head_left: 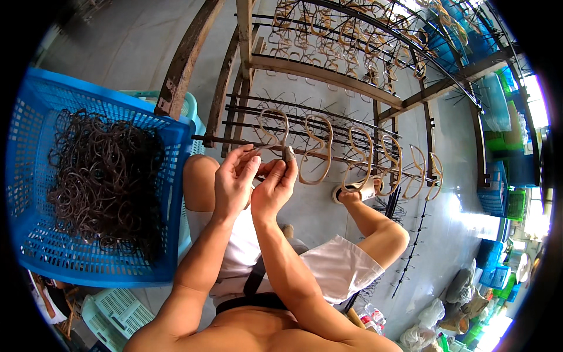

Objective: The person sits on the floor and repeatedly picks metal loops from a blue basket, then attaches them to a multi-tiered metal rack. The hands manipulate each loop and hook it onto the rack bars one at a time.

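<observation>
Left hand (pixel 236 179) is narrow, right hand (pixel 274 186) curled, both at tan loop (pixel 287 124); can't tell what's gripped. Red-clear package (pixel 373 318), near right, is unreadable.

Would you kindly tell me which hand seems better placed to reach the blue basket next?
Probably the left hand: it is nearer the blue basket of dark loops, while the right hand is farther across.

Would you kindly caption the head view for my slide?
Left hand and right hand near a rod hung with tan loops, blue basket alongside.
</observation>
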Demonstrator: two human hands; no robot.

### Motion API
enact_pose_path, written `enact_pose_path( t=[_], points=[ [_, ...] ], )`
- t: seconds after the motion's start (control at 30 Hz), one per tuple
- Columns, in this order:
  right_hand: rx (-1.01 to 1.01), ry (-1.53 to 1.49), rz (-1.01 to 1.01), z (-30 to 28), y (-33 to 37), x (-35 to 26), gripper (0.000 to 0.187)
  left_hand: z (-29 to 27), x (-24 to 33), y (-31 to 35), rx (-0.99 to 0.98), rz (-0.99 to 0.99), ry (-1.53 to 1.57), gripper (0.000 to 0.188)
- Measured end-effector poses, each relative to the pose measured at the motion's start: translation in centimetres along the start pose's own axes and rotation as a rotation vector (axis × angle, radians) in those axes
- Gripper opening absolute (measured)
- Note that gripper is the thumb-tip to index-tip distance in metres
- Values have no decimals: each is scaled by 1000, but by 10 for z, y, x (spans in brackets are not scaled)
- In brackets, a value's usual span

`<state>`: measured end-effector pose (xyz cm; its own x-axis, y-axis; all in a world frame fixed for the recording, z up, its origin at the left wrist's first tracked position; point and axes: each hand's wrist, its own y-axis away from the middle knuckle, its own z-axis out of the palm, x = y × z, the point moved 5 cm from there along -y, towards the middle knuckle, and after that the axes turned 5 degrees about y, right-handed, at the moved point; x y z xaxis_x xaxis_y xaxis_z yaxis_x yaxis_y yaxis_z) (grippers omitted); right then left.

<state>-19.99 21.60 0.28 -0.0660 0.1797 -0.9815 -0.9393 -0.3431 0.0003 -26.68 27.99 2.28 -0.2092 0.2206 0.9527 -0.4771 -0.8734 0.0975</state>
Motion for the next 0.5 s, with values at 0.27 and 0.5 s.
enact_pose_path(
  t=[0.27, 0.5],
  points=[
    [-45, -15, 45, 5, 1, -3, 24, -4, -6, -1, -4, -22, 61, 28],
    [-24, -31, 45, 11, 10, -1, 28, -6, -6, 0, -19, -85, 159, 25]
  ],
)
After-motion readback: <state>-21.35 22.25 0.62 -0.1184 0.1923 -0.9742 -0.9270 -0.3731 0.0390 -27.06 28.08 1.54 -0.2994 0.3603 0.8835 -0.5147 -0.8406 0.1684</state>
